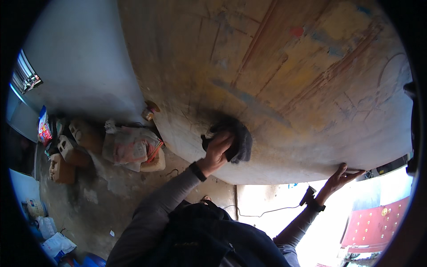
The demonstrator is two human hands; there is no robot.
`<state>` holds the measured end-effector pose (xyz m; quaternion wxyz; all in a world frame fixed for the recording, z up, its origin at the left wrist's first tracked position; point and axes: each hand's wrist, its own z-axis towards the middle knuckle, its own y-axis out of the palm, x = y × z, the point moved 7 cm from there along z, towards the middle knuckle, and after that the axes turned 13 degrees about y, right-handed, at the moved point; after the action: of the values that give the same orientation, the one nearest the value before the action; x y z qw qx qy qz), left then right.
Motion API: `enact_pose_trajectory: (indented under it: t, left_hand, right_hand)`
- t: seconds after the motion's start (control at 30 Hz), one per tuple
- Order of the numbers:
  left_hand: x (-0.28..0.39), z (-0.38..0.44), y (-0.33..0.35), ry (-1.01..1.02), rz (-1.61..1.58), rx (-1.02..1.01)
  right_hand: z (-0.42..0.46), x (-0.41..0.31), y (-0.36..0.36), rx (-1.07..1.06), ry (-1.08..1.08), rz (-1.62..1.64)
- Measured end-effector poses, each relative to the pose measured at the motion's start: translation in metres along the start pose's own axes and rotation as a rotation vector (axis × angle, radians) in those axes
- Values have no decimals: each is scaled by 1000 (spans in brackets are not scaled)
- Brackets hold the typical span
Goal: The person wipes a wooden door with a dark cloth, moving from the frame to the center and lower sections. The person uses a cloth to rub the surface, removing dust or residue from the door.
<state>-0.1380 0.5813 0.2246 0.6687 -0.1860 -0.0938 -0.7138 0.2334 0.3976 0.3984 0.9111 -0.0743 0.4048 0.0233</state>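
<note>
My left hand [218, 152] is closed around a bunched dark cloth [245, 143]. The cloth lies against the lower part of a large, stained panel [247, 80] with worn paint, scratches and yellowish, blue and red patches. At the panel's lower right edge rests my right hand [337, 182], its thumb apart from the stretched fingers and nothing seen in its grasp. Part of the cloth is hidden behind my left fingers. Both wrists wear dark bands, and a small dark device with a cable [263, 214] hangs by the right one.
Several plastic jerrycans [62, 169] stand on the concrete floor [100, 213] at left. Near them lie a filled plastic sack [130, 147] and a small jar [147, 114]. Bags [60, 243] lie lower left. A red studded panel [377, 225] stands in bright light at right.
</note>
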Motion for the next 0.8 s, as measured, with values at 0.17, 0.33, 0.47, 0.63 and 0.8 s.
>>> enact_pose_trajectory:
  t: [0.17, 0.33, 0.47, 0.63, 0.8]
  left_hand:
    - [13, -64, 6, -807, -889, 108]
    - [37, -38, -5, -924, -1271, 541]
    - [52, -1, -36, -725, -939, 390]
    - [66, 23, -58, -45, 402, -522]
    - [49, -36, -49, -168, 742, -599]
  right_hand:
    - [4, 12, 0, -33, 11, -11]
    - [5, 11, -5, 13, -14, -220]
    - [7, 18, -5, -34, 170, -238]
    - [-22, 31, -14, 8, 95, -384]
    - [-164, 53, 0, -398, 383, -61]
